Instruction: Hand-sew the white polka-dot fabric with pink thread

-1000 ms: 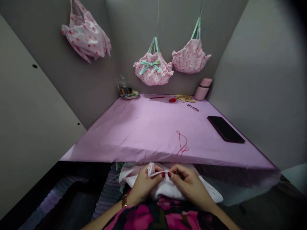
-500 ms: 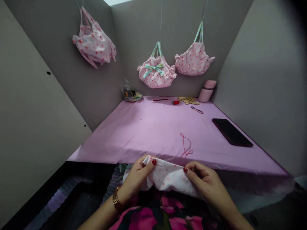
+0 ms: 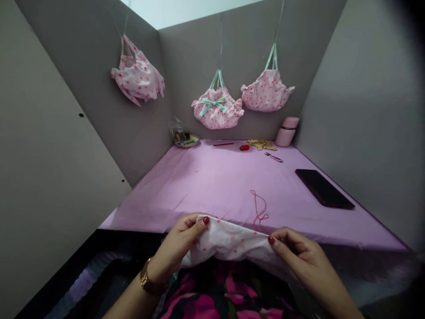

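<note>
Both my hands hold a white cloth with pink dots (image 3: 232, 243) stretched between them, just below the front edge of the table. My left hand (image 3: 177, 248) pinches the cloth's left end between thumb and fingers; a gold watch sits on that wrist. My right hand (image 3: 300, 259) pinches its right end. A loose loop of red thread (image 3: 259, 207) lies on the pink tablecloth (image 3: 206, 186) just beyond the cloth.
A black phone (image 3: 323, 188) lies at the right. At the back are a small basket of supplies (image 3: 186, 138), a red spool (image 3: 245, 147), snips (image 3: 274, 157), a pink flask (image 3: 287, 131). Three dotted pink bags (image 3: 217, 108) hang on grey partition walls.
My hands moved apart, spreading the bunched cloth out wide and lifting it toward the table edge. The view tilted up slightly.
</note>
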Demonstrator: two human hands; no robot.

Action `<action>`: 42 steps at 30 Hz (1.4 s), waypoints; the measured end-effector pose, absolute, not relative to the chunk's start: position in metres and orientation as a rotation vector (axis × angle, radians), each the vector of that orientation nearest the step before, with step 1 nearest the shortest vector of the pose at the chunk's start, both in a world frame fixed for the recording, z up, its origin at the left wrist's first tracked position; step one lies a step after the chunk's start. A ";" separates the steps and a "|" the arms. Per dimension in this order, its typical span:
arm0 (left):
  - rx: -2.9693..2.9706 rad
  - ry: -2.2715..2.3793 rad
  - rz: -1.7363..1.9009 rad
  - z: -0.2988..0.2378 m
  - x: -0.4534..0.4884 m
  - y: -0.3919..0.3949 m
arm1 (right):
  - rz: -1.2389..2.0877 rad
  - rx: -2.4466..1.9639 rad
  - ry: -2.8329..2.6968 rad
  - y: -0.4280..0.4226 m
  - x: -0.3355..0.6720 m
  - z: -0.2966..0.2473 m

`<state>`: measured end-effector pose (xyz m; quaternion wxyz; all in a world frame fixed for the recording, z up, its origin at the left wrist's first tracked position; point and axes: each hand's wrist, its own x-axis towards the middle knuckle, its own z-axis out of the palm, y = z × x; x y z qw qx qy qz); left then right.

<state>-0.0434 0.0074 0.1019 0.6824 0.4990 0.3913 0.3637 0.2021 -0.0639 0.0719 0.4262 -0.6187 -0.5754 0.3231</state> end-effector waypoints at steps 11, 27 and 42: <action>0.985 0.786 0.699 0.107 -0.043 -0.010 | 0.815 -1.540 -1.491 -0.071 0.194 0.076; 1.240 0.814 0.664 0.093 -0.028 -0.012 | 0.722 -1.585 -1.690 -0.077 0.185 0.089; 1.113 0.730 0.646 0.085 -0.012 -0.018 | 0.792 -1.486 -1.753 -0.076 0.171 0.084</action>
